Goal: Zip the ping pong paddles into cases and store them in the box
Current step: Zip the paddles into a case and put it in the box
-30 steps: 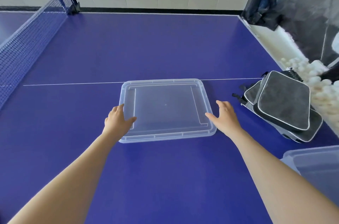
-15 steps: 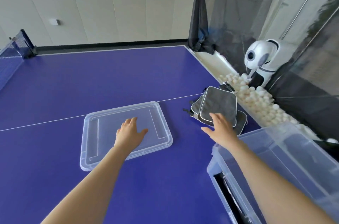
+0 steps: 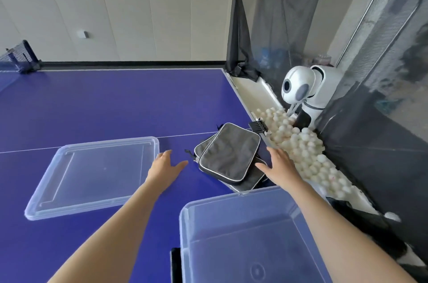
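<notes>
Table top: smooth blue board, mostly matt on my screen, with a faint sheen toward the far edge.
Lid: clear plastic, smooth, glossy along its raised rim.
Box: translucent plastic. I read its walls as smooth and slightly cloudy.
Cases: dark grey woven cloth, matt, edged in pale piping.
Balls: white, smooth, matt.
Ball machine: white moulded plastic, glossy — I see highlights on its round head.
Catch net: fine black mesh, dull.
Wall: pale panels, matt.
</notes>
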Motion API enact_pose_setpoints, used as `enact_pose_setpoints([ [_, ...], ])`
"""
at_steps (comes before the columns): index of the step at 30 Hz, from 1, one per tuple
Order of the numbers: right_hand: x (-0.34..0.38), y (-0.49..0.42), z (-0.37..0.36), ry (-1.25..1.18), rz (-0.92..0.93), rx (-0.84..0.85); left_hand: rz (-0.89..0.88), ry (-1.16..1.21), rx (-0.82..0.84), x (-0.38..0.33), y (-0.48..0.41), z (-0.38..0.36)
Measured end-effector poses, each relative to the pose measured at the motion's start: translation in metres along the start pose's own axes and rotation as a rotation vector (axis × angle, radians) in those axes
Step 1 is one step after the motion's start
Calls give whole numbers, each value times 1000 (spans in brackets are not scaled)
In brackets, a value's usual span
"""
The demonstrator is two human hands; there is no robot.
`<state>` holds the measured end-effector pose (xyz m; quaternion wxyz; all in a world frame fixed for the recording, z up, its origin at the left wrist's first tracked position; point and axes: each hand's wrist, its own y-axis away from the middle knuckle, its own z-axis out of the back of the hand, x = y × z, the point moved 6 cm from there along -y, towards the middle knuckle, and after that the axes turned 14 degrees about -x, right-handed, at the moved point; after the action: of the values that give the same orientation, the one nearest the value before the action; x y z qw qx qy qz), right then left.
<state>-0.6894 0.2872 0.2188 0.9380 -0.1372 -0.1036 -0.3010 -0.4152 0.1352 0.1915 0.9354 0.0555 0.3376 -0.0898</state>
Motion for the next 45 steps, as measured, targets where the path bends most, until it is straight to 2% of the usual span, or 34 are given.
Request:
enact_pose_setpoints([
  [5,-46,-26,-6,-10,-18,72,61,-3,-35,-33,5,-31],
  [12,-66,-56,-38,-98,-87,139,91,-26,-20,-58,-26,-73],
  [21,-58,-79,-112,-183,-152,245,119,-72,32,-40,-83,-129],
  [28,-53,-88,-147,-222,-296,304,158,-70,103,-24,-96,-165],
  [34,-48,-92,-160,-420,-481,299,207,-15,98,-21,-101,-169],
  [41,-40,-92,-139,-749,-567,202,278,191,84,-30,-91,-151],
  [45,-26,-94,-106,-936,-513,112,292,396,38,-41,-78,-124],
])
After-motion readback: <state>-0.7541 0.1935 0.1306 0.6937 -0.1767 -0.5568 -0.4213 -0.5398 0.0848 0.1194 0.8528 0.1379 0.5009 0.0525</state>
